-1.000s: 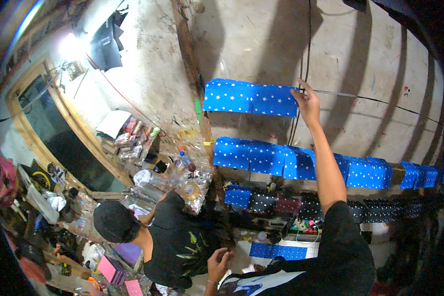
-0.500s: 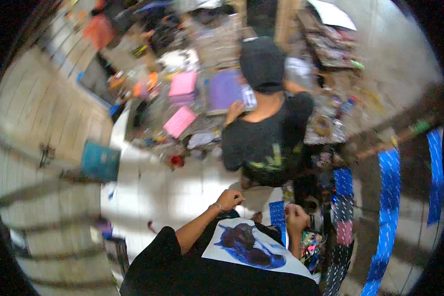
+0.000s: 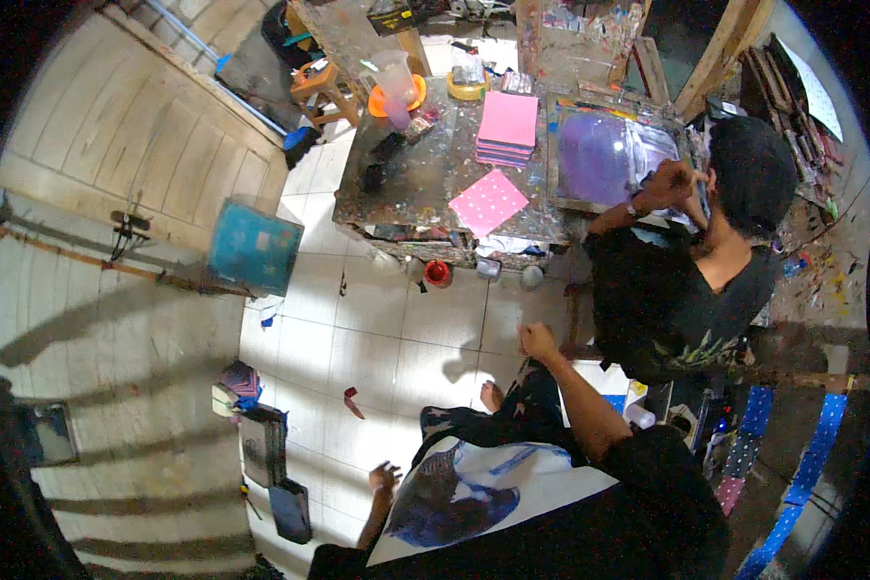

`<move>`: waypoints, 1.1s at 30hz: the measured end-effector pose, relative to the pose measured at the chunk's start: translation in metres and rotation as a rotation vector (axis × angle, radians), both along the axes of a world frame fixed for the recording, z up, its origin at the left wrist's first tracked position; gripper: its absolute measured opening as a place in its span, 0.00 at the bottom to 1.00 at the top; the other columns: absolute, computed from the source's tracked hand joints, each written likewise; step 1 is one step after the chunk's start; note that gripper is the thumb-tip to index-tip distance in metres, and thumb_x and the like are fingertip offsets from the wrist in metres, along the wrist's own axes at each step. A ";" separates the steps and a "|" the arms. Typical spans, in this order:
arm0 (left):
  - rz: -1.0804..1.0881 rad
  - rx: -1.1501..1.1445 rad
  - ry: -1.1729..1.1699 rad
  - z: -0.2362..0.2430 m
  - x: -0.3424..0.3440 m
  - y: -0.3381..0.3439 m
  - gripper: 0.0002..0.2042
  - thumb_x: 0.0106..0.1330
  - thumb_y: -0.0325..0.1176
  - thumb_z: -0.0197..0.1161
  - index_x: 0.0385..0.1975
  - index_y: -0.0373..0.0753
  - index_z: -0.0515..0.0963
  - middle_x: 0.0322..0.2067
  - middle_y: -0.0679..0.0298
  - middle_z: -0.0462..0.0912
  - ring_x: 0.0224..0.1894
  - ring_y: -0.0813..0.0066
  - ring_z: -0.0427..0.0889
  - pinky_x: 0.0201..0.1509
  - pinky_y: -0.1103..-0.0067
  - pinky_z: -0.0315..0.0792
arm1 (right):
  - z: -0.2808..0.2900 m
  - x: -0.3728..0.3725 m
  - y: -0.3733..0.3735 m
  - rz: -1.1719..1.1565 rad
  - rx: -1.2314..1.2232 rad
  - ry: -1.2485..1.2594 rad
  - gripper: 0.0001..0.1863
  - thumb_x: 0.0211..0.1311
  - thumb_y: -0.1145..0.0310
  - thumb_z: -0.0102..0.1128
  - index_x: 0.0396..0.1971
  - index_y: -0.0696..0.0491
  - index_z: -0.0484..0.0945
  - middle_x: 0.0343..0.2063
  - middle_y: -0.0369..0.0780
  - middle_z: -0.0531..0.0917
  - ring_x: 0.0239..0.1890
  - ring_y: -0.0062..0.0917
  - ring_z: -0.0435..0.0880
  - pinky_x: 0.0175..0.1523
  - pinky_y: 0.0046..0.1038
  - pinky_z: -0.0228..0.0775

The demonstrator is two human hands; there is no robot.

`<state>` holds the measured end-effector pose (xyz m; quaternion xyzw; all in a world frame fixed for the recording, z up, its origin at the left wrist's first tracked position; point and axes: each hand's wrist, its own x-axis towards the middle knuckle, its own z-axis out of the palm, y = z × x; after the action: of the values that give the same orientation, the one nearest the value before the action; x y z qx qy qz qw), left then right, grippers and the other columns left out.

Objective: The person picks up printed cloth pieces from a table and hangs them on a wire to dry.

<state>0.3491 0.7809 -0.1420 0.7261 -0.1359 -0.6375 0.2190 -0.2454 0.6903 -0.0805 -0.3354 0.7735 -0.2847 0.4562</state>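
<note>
My left hand (image 3: pixel 384 478) hangs low beside my dark shirt, its fingers spread and holding nothing. My right hand (image 3: pixel 538 338) is raised over the tiled floor with curled fingers and nothing visible in it. Beyond it stands a cluttered worktable (image 3: pixel 396 184) bearing a pink sheet stack (image 3: pixel 506 121), a pink dotted sheet (image 3: pixel 486 201) and a framed screen (image 3: pixel 590 155) smeared with purple. A co-worker (image 3: pixel 667 309) in a dark cap and shirt bends over the screen, hands at its right side.
A teal plastic object (image 3: pixel 254 246) sits by the left wall. A red pot (image 3: pixel 436 274) stands below the table. Dark stacked pieces (image 3: pixel 266 445) lie at the floor's left. Blue dotted sheets (image 3: pixel 807 449) hang in rows at the right.
My view has swung from the hanging blue sheets round to the worktable. My right hand has left the sheet it touched and come down. The co-worker's arm has lifted over the screen.
</note>
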 end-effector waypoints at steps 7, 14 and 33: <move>-0.322 -0.011 -0.159 0.073 -0.067 -0.078 0.19 0.65 0.36 0.59 0.49 0.28 0.71 0.37 0.48 0.81 0.35 0.63 0.83 0.32 0.76 0.76 | -0.159 -0.053 -0.128 -0.637 -0.194 -0.868 0.17 0.62 0.59 0.54 0.48 0.50 0.74 0.39 0.36 0.78 0.40 0.28 0.76 0.43 0.39 0.71; -0.581 -0.242 -0.047 0.120 -0.157 -0.229 0.18 0.65 0.37 0.58 0.49 0.29 0.71 0.38 0.50 0.81 0.37 0.63 0.83 0.34 0.76 0.76 | -0.084 -0.065 -0.274 -1.126 0.000 -0.638 0.09 0.57 0.62 0.59 0.33 0.50 0.75 0.18 0.30 0.71 0.26 0.19 0.72 0.32 0.23 0.68; -0.483 0.451 1.268 0.194 -0.531 -0.543 0.49 0.56 0.73 0.43 0.62 0.29 0.57 0.58 0.52 0.67 0.57 0.57 0.69 0.62 0.66 0.62 | 0.206 -0.052 -0.219 -0.628 -0.505 -0.862 0.05 0.60 0.69 0.58 0.29 0.54 0.75 0.24 0.34 0.77 0.30 0.20 0.79 0.37 0.24 0.72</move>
<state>-0.1823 0.2375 0.0516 0.1930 -0.0043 -0.9801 -0.0466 -0.2975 0.4714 0.1257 -0.0428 0.4888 -0.6922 0.5292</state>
